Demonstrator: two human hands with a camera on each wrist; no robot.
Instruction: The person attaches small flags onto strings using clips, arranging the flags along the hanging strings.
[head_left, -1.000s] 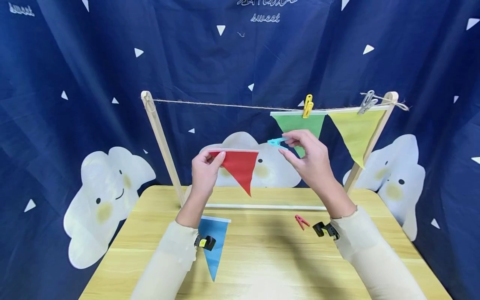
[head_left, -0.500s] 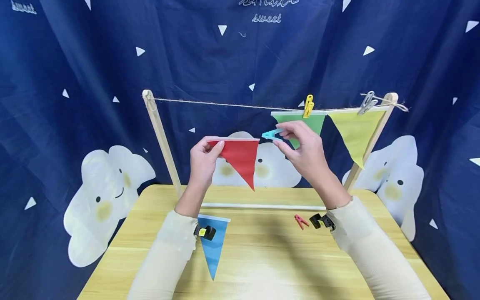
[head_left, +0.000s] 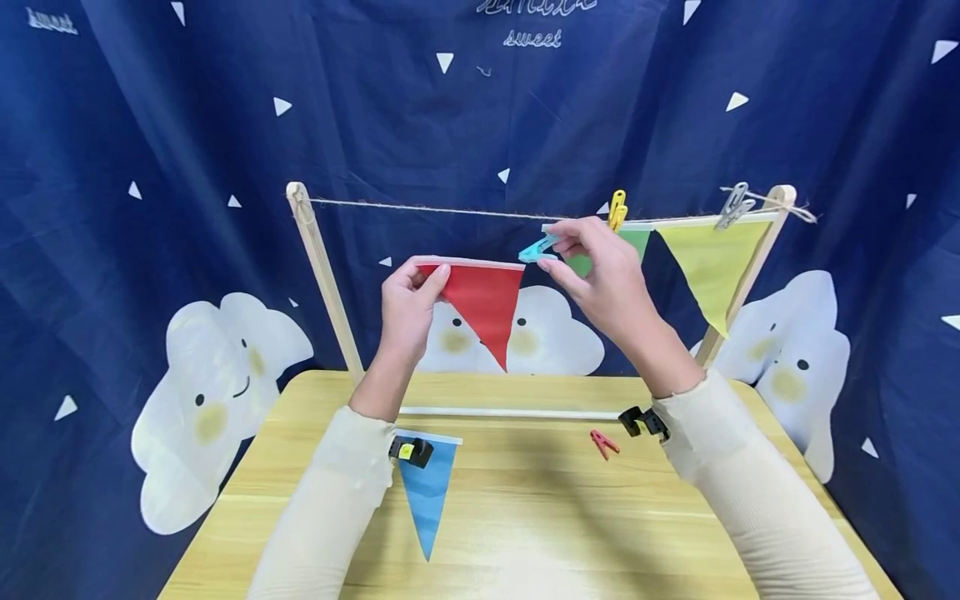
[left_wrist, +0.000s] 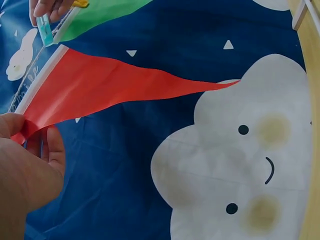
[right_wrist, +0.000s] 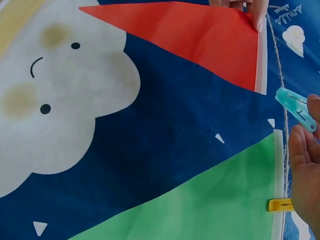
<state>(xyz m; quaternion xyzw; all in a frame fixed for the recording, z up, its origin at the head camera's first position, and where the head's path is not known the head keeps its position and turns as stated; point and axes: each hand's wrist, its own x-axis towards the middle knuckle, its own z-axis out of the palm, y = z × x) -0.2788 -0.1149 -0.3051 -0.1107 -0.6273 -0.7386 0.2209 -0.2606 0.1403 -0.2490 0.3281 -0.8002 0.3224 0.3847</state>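
Observation:
My left hand (head_left: 408, 304) pinches a red triangular pennant (head_left: 487, 300) near the left end of its white top edge, and the pennant's tip hangs down. Between thumb and fingers of my right hand (head_left: 611, 279) is a light-blue clothespin (head_left: 537, 250), its nose close to the pennant's right top corner but apart from it in the right wrist view. Above both runs a twine line (head_left: 435, 208). On it hang a green pennant (right_wrist: 220, 185) under a yellow clothespin (head_left: 617, 210) and a yellow pennant (head_left: 712, 262) under a grey clothespin (head_left: 734, 205). My right hand partly covers the green one.
Two wooden posts (head_left: 324, 283) hold the twine, with a white bar (head_left: 517, 412) low between them. A blue pennant (head_left: 429, 496) and a red clothespin (head_left: 603, 444) lie on the wooden table (head_left: 525, 517). Behind hangs a dark blue curtain (head_left: 390, 100).
My left hand has raised the red pennant toward the twine. My right hand has moved up and left with the light-blue clothespin, now beside the pennant's right corner.

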